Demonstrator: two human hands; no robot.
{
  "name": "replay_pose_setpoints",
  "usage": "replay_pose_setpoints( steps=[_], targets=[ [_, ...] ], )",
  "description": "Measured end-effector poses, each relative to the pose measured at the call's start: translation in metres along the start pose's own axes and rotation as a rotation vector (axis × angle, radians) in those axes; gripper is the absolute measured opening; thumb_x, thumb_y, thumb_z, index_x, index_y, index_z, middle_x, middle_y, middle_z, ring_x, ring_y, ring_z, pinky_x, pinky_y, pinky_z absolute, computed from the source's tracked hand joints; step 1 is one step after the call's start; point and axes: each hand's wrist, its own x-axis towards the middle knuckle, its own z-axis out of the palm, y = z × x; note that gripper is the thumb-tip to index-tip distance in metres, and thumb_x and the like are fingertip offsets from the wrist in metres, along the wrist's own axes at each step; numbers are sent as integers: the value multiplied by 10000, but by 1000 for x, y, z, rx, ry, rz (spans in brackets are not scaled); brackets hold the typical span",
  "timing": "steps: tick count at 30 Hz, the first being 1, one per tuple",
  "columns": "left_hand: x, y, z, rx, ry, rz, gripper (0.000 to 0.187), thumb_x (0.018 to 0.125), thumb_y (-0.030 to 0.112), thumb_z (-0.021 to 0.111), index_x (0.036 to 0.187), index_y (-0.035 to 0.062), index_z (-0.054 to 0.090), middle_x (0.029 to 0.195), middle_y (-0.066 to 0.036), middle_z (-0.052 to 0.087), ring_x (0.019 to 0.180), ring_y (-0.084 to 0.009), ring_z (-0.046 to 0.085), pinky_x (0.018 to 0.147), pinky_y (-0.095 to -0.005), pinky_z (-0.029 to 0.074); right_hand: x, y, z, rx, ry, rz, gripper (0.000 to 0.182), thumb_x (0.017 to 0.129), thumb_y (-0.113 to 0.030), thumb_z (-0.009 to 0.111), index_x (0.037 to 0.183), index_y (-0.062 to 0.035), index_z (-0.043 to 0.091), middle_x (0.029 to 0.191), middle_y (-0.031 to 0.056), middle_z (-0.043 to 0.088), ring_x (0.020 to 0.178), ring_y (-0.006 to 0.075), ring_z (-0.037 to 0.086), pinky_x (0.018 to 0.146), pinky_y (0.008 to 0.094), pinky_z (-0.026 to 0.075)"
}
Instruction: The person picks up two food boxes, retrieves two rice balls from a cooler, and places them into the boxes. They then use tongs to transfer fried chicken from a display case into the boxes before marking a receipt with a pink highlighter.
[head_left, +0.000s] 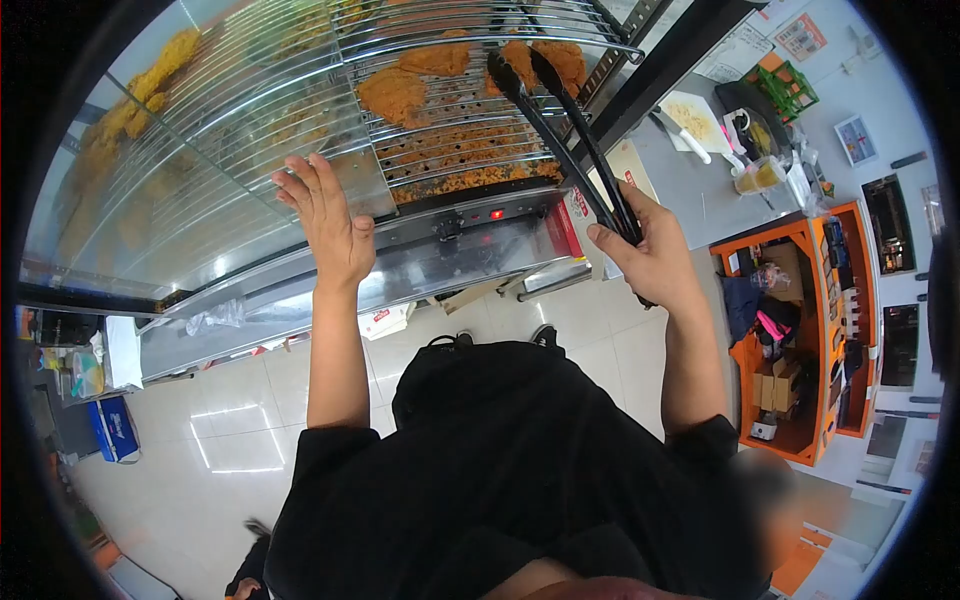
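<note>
Black tongs point(585, 150) are in my right hand point(652, 248), fingers wrapped round the handles. Their tips reach over the wire rack point(480, 122) of a warming cabinet and overlap pieces of fried chicken at the back right. Two more flat fried chicken pieces point(393, 95) lie on the rack to the left of the tongs. My left hand point(328, 218) is raised, fingers stretched out and holding nothing. It is right by the cabinet's sliding glass door point(250, 170). Crumbs point(470, 160) cover the tray beneath the rack.
A red and white box point(568, 225) stands by the cabinet's right front corner. The steel counter point(690, 190) at right bears a knife point(692, 143) and a cutting board point(690, 115). An orange shelf unit point(805, 420) is farther right. Another person point(250, 575) is partly visible at lower left.
</note>
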Motion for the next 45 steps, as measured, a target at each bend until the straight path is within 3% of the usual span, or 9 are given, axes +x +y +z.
replay_pose_setpoints(
  steps=[6,8,13,25,28,30,36,39,45],
  targets=[
    [0,0,3,21,4,-10,960,1023,741,133,1662,28,63,1733,-201,-84,1571,-408,-210,1224,-577,-142,-15,-46,-10,-215,-14,-17,525,851,-197,743,1260,110,623,815,212,710,754,318,702,746,405,547],
    [1,1,6,5,26,7,941,1030,726,176,1665,39,75,1736,-195,-73,1574,-414,-194,1229,-577,-132,-19,-53,-7,-338,-5,47,642,856,-226,733,1314,183,546,893,311,698,866,440,707,818,445,557],
    [0,1,0,-16,22,13,929,1033,707,269,1668,49,101,1741,-189,-31,1581,-432,-148,1239,-582,-110,-12,-47,18,-575,-2,-143,815,887,-293,713,1384,268,394,1073,469,611,970,560,664,868,522,555],
    [0,3,-4,-29,26,23,883,1057,654,287,1663,32,129,1740,-196,5,1591,-405,-135,1244,-554,-108,5,-46,15,-541,22,-107,453,931,-134,644,1269,159,576,866,332,685,806,495,695,709,518,538],
    [1,4,-2,-20,36,27,878,1060,650,284,1663,31,126,1740,-197,1,1591,-401,-141,1244,-554,-111,5,-38,8,-424,31,-93,431,935,-134,662,1244,159,599,774,273,657,661,382,674,624,445,512],
    [1,4,-1,-16,34,31,877,1061,649,282,1663,32,125,1740,-197,-6,1590,-398,-146,1243,-554,-112,3,-32,4,-289,30,-21,432,932,-140,682,1245,151,616,709,139,611,591,213,557,567,362,457],
    [4,13,4,-51,25,-11,962,1028,719,267,1659,15,89,1730,-217,-63,1570,-457,-167,1210,-624,-140,-17,-6,-16,86,-17,-77,457,926,-129,696,1301,119,615,751,-20,558,619,94,472,551,286,410],
    [6,22,11,-58,18,-19,993,1018,745,234,1657,10,46,1725,-226,-96,1554,-480,-201,1201,-630,-152,-40,3,-40,302,-163,119,523,910,-126,708,1373,85,587,796,-31,551,622,35,470,517,240,355],
    [13,57,43,-121,-26,22,993,1018,750,204,1656,12,20,1707,-275,-123,1533,-515,-230,1185,-643,-166,-107,62,-81,509,-239,124,602,869,-172,758,1368,113,580,803,-1,583,568,41,510,487,218,399]
  ],
)
